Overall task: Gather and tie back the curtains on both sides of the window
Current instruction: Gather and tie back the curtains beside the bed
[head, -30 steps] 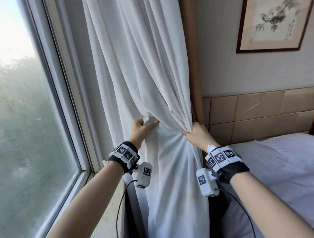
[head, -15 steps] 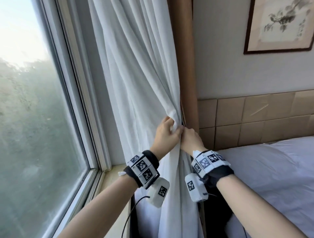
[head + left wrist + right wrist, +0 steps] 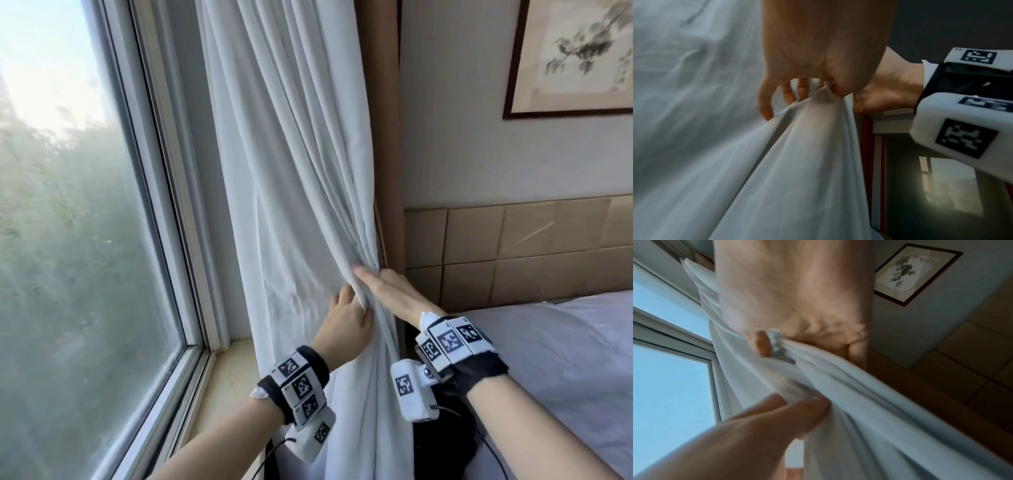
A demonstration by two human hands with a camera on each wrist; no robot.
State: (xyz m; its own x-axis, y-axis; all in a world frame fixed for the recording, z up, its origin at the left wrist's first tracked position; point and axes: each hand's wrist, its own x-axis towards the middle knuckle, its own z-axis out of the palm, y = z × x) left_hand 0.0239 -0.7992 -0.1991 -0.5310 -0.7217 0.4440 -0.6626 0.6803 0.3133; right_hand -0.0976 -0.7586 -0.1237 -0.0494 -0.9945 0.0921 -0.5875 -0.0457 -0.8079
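The white curtain [image 3: 294, 192] hangs between the window and a brown wooden post, drawn into a bunch at its right edge. My right hand [image 3: 371, 277] grips that bunch, thumb on top and fingers wrapped behind it. In the right wrist view, folds are crushed inside the right hand [image 3: 774, 347]. My left hand [image 3: 349, 310] sits just below and left of it, its fingers curled into the folds. In the left wrist view, the left hand [image 3: 813, 95] pinches a ridge of fabric [image 3: 797, 146] between thumb and fingers. No tie-back is in view.
The window pane [image 3: 75, 240] and its white frame fill the left, with a stone sill [image 3: 233, 373] below. The wooden post [image 3: 383, 137] stands right behind the bunch. At right are a tan padded headboard [image 3: 513, 246], a white bed [image 3: 555, 359] and a framed picture [image 3: 575, 58].
The hands were apart at the curtain's two sides, then came together at the right edge, gathering the fabric. The left hand has since slid a little below the right.
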